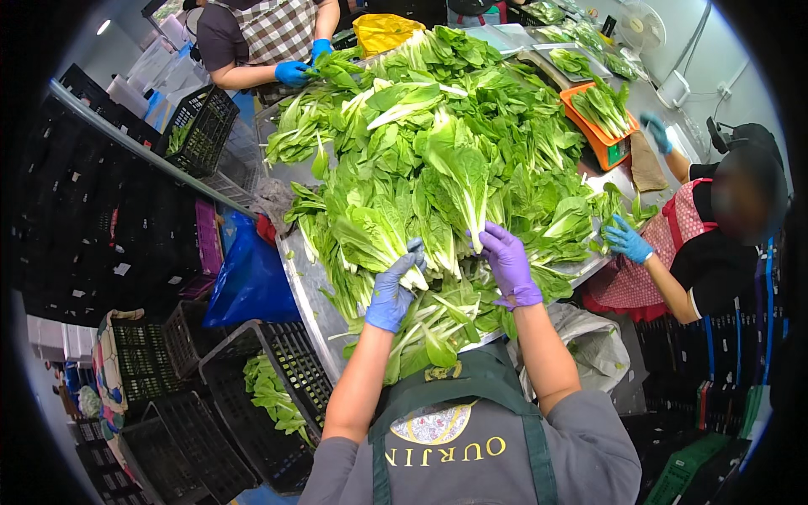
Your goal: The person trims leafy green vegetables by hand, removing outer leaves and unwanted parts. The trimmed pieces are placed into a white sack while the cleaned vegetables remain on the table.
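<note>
My left hand [394, 287], in a blue-grey glove, grips the white stem end of a leafy green head [372, 243] whose leaves point up and to the left. In a purple glove, my right hand [505, 262] pinches the stem base of another leafy green [464, 180], its leaves spreading away from me. Both are held just above a large heap of leafy greens [391, 164] on a metal table [312, 303]. Loose stems and trimmed leaves [435, 334] lie between my forearms at the near edge.
An orange scale [609, 154] holding greens stands at right, near a co-worker's gloved hand [628, 240]. Another co-worker's gloved hands [293, 74] hold greens at the far left. Black crates [252, 334] and a blue bag [249, 278] are at left; a white sack [596, 347] sits right.
</note>
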The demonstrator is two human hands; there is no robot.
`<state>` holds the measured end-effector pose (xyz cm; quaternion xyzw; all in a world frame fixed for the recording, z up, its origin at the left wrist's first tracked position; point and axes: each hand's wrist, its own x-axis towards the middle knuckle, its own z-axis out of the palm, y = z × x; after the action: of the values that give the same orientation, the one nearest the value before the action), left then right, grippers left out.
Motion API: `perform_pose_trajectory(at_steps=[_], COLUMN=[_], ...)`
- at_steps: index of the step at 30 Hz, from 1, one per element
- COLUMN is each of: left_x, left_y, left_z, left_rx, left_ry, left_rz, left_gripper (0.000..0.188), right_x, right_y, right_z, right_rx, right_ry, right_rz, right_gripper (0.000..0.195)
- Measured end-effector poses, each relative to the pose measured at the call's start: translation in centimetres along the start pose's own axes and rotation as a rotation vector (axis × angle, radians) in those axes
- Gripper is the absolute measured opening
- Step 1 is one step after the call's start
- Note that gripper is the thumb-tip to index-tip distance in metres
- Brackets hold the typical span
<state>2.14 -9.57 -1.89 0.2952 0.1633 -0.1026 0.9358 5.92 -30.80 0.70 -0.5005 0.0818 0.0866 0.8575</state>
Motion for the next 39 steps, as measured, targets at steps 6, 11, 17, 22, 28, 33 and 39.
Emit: perform_pose_trajectory(at_steps=[6,11,17,22,28,33,39], left_x=[-1.7,-0.6,-1.0,-1.2,-1.3,-1.1,-1.4], left_y=[1.3,0.2,0.1,-0.7,0.2,-0.2,0.1], left_z=[2.2,0.0,-0.1,0.7,0.5,-0.2,0.8], left_rx=[-0.146,-0.106,0.025,-0.019,0.060,0.225,0.198], left_ry=[-0.120,-0.104,-0.070,0.026,0.067,0.087,0.154], left_rz=[-0.136,-0.121,-0.051,-0.013,0.037,0.100,0.104], left_gripper=[0.041,0.048,0.039,0.017,0.006,0.009,0.009], right_x=[-0.7,1.1,-1.3,-3.2,-4.6,-3.8,-3.6], right_y=[-0.5,4.1,3.8,3.4,2.1,3.0,3.6], right_z=[1.2,0.0,2.9,5.0,7.2,7.1,7.4], right_rx=[0.235,0.155,-0.070,-0.272,-0.866,-0.833,-0.838], right_ry=[-0.192,-0.096,-0.082,-0.107,-0.003,-0.037,0.052], right_rz=[0.186,0.263,0.106,0.013,-0.508,-0.405,-0.405], right_gripper=[0.035,0.038,0.042,0.039,0.029,0.026,0.021])
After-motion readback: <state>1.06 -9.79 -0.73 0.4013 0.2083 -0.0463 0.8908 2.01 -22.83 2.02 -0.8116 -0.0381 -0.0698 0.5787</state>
